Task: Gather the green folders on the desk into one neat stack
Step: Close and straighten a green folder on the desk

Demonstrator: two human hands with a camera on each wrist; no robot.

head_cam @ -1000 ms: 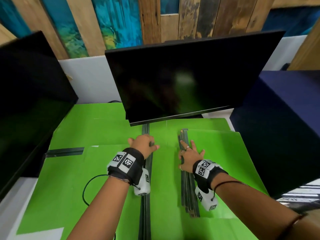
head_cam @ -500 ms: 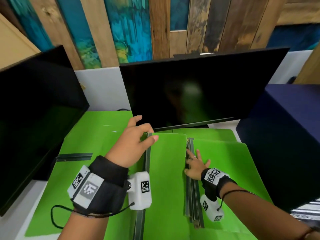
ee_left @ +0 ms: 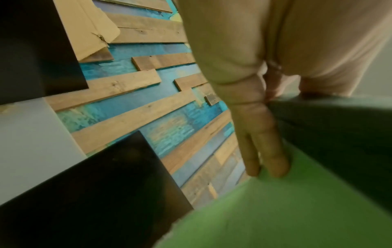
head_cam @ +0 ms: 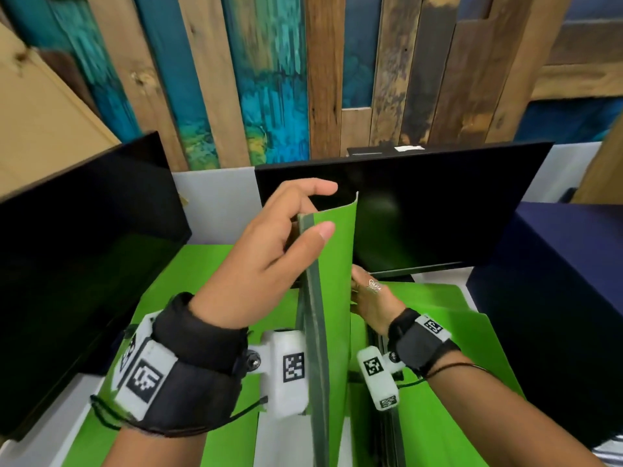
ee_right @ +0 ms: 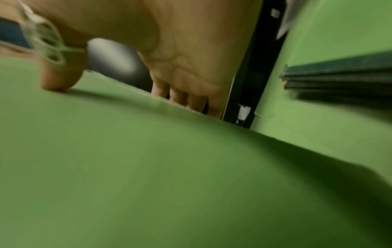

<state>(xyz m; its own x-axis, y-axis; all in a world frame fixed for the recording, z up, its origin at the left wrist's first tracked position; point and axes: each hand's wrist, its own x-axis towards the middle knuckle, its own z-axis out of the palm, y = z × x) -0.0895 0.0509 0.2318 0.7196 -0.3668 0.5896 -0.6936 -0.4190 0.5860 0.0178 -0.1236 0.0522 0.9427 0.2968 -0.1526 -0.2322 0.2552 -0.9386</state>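
My left hand grips a green folder by its dark spine near the top, thumb on one side and fingers on the other. The folder stands raised on edge in front of me. In the left wrist view the fingers lie along the green cover. My right hand is low behind the raised folder, on the green folder stack at the right. In the right wrist view its thumb presses on a green folder and the fingers curl over its far edge. More green folders lie flat at the left.
A black monitor stands straight ahead, close behind the raised folder. A second dark screen borders the left side. A navy box walls the right. White desk shows below the raised folder. Painted wooden planks form the back wall.
My left hand has lifted the middle folder from flat on the desk up onto its edge. My right hand stays on the right stack. The head view has moved closer.
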